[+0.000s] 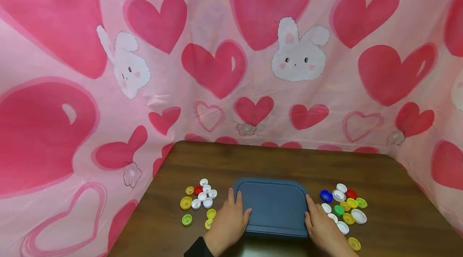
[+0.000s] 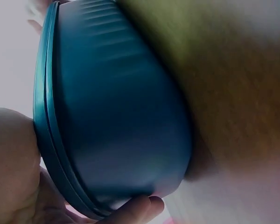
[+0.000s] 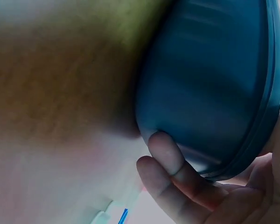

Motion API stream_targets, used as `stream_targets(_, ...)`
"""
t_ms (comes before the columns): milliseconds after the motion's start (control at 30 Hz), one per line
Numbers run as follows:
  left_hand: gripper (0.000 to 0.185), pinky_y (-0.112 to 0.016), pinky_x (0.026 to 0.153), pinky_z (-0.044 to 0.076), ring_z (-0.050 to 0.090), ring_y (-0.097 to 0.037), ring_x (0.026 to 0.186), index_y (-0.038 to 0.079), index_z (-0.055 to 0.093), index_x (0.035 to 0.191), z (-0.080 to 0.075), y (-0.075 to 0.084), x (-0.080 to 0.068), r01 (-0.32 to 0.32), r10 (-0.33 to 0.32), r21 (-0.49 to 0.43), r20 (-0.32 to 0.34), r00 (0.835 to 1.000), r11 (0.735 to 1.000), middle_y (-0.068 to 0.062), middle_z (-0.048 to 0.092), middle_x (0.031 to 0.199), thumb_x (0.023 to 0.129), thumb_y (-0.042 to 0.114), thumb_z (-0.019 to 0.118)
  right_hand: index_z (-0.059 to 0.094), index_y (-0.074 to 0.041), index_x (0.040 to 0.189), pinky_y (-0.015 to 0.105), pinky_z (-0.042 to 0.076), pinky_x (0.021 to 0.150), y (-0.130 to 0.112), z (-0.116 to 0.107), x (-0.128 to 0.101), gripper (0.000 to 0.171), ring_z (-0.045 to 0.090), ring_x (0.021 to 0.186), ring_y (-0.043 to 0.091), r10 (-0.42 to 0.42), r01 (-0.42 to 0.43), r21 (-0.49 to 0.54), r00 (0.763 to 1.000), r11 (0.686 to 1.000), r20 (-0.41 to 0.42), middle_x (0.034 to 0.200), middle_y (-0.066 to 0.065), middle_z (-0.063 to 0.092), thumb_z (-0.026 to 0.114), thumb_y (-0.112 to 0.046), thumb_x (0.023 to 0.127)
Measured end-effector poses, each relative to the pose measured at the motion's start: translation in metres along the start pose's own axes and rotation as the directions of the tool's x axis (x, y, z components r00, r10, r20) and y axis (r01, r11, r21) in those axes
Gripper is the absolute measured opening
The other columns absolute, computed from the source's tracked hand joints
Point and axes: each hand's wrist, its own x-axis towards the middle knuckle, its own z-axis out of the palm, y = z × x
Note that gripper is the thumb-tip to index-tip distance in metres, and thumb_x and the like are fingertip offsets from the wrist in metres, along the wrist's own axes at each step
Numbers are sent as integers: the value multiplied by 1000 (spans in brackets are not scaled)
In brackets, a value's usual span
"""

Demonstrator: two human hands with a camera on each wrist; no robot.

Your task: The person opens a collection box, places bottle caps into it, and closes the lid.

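A blue lidded container (image 1: 275,208) sits on the brown table (image 1: 398,192) near its front edge, and the person has a hand on each side of it. The left hand (image 1: 227,221) takes the container's 9 o'clock side, its grip curled round the rim with the thumb on the lid edge; the right hand (image 1: 323,227) does the same at 3 o'clock. Both grips have hold of the container, fingers wrapped under its wall. At 9 o'clock from the left hand lies a scatter of bottle caps (image 1: 200,200), yellow, white and one red, just beside the hand. A second heap of caps (image 1: 345,207), with blue, green, red, yellow and white ones, lies at 3 o'clock, some touching or tucked under the right hand. A pink cloth printed with hearts and rabbits (image 1: 231,56) hangs behind and to both sides. The head view shows only the lid and the backs of the hands; the left wrist view shows the container's ribbed wall (image 2: 121,116) and a fingertip (image 2: 140,207) under it, and the right wrist view shows two fingers (image 3: 168,158) pressed against the wall there.
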Motion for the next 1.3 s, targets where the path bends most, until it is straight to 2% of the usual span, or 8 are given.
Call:
stream_targets(167,64,-47,85,58,62,-39,120,-6,52,141,1,4,-5,11,-11,-1,-17,1000,1000,-34,42,150,100,42,59,37,10,148,59,53,88,3,-2,-4,59,64,108,41,17,-18,19,999,1000,29,125,30,59,56,-16,99)
stream_targets(400,64,-48,89,56,60,-40,123,-6,52,142,3,5,-9,10,-11,-27,-23,1000,1000,-35,41,150,99,41,60,38,10,148,59,52,90,5,-1,-10,59,64,108,39,29,-30,25,999,999,21,121,27,61,57,-17,99)
stream_targets(533,65,-48,92,55,58,-39,126,-6,51,143,5,5,-8,12,-12,-39,-13,1000,999,-34,39,151,100,42,59,38,10,148,59,51,91,6,-1,-12,60,64,110,40,39,-40,25,999,999,26,122,29,61,57,-16,98)
stream_targets(667,68,-50,92,55,60,-40,123,-5,49,144,2,2,-7,21,-21,-91,2,1000,996,-33,39,151,98,44,61,35,10,150,61,49,94,6,-2,-11,62,61,116,45,63,-65,40,997,997,49,129,33,57,57,-17,99)
stream_targets(833,76,-53,90,55,64,-38,113,-7,40,148,-2,-9,-5,51,-56,-246,-14,998,968,-29,44,144,96,41,66,28,16,150,65,45,97,10,-3,-9,72,52,124,54,141,-150,86,984,985,109,141,40,46,56,-30,102)
stream_targets(967,74,-59,96,50,58,-42,119,-13,38,146,-4,-17,0,80,-89,-357,-8,996,931,-31,47,138,97,35,65,38,18,143,65,46,96,14,-5,-9,73,55,119,54,174,-190,108,975,976,140,134,39,52,54,-40,102)
stream_targets(1167,73,-65,102,43,52,-49,128,-17,36,145,-6,-18,7,118,-99,-379,69,993,918,-36,47,142,99,33,63,43,17,139,64,48,94,14,-5,-7,69,59,115,52,174,-190,107,975,976,140,130,38,56,54,-40,102)
stream_targets(1300,72,-64,103,42,53,-49,128,-17,35,145,-7,-18,7,100,-82,-380,63,995,920,-36,50,141,98,29,64,42,16,141,64,48,94,13,-6,-7,70,59,115,52,175,-190,110,975,976,134,131,38,56,54,-41,103)
